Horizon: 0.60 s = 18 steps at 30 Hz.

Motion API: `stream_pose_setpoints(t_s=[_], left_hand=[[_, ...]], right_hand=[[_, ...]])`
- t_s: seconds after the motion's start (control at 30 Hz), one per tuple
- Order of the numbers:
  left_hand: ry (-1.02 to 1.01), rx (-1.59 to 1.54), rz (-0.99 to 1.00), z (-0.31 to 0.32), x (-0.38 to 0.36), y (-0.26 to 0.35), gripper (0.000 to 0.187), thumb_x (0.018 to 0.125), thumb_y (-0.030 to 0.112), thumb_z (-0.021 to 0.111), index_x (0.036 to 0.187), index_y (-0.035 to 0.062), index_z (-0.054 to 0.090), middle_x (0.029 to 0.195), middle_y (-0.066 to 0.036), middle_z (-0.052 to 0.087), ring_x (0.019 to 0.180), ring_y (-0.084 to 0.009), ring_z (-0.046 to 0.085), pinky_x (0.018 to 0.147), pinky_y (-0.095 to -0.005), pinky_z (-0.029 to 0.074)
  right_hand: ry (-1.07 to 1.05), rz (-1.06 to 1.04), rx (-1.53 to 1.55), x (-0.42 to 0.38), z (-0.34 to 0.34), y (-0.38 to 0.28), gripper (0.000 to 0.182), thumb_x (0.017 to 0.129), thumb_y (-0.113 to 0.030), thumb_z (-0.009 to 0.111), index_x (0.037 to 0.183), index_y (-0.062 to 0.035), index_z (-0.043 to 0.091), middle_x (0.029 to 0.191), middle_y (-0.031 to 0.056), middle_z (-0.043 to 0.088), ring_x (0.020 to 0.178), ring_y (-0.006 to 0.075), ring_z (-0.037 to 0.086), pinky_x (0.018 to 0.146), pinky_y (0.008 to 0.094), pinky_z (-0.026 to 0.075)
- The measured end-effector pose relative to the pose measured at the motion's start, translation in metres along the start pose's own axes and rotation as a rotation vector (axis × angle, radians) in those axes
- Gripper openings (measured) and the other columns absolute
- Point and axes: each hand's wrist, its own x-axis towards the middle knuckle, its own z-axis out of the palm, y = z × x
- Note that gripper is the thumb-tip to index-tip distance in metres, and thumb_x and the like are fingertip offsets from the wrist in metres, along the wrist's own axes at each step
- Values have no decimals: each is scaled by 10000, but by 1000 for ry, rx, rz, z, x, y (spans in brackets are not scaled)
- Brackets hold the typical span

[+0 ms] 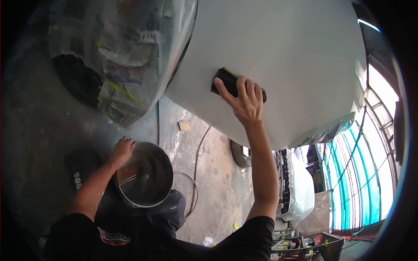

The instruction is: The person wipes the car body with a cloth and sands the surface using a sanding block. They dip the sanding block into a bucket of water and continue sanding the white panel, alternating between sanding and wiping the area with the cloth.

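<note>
My right hand [247, 102] is wrapped over a black sanding block [227, 81], which lies against a smooth pale grey car panel [287, 39]. A thin yellowish edge shows along the block's top. Low on the left, my left hand [123, 151] grips the rim of a round dark bucket [165, 172], its fingers closed over the edge. The bucket rests at my lap, beside my dark-clothed leg. Brownish liquid seems to sit inside it, with reflections on the surface.
Plastic sheeting and newspaper [124, 74] cover the car part beside the panel, above a dark tyre [76, 80]. A hose [198, 148] runs over the stained concrete floor [213, 174]. A white bumper-like part [300, 187] and a cluttered rack [305, 245] stand to the right.
</note>
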Motion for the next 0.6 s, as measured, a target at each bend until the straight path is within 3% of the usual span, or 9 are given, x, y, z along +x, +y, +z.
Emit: stream_pose_setpoints(t_s=[0.1, 0.2, 0.23, 0.33, 0.43, 0.53, 0.6], left_hand=[[-7, 8, -10, 6, 0, -8, 196, 993, 212, 602, 1118, 72, 659, 1054, -181, 600, 976, -409, 598, 842, -514, 513], [30, 12, 22, 1, -4, -3, 191, 985, 214, 609, 1115, 84, 660, 1046, -176, 600, 976, -405, 600, 835, -523, 515], [45, 3, 25, 0, -2, -1, 189, 984, 214, 610, 1113, 86, 660, 1045, -175, 601, 975, -404, 600, 833, -524, 515], [36, -17, 32, -4, -4, -1, 182, 980, 212, 614, 1106, 87, 658, 1041, -173, 601, 975, -403, 601, 831, -527, 517], [27, -33, 21, -2, -5, -2, 180, 978, 213, 619, 1096, 82, 655, 1039, -174, 600, 978, -404, 601, 834, -525, 517], [35, -32, 23, 1, -8, -4, 184, 974, 218, 626, 1088, 77, 653, 1043, -176, 602, 983, -407, 602, 838, -526, 517], [38, -6, 18, 1, -5, -4, 187, 971, 223, 631, 1080, 74, 655, 1047, -178, 607, 987, -411, 605, 841, -525, 518]], right_hand=[[43, 45, -37, 61, 1, 10, 713, 897, -125, 662, 1505, -448, 475, 1006, 89, 613, 819, 215, 616, 640, 357, 514], [138, 293, -9, 166, 8, 40, 677, 867, -46, 597, 1454, -374, 524, 908, 61, 544, 792, 229, 564, 598, 370, 437], [-21, 376, -22, 191, -11, 40, 605, 973, -246, 690, 1517, -211, 428, 1038, 154, 649, 859, 272, 648, 700, 434, 551], [140, 282, -13, 144, 10, 32, 695, 873, -52, 592, 1476, -386, 503, 924, 70, 554, 808, 232, 572, 608, 368, 446], [25, 123, 6, 53, 5, 1, 761, 870, -48, 611, 1518, -421, 466, 974, 93, 575, 837, 238, 609, 632, 374, 477], [55, 84, -15, 78, 3, 24, 768, 868, -52, 623, 1520, -426, 465, 977, 94, 578, 835, 233, 617, 617, 369, 478], [37, 181, -56, 151, 3, 62, 691, 877, -102, 639, 1479, -418, 511, 947, 75, 598, 802, 224, 625, 577, 353, 465]])
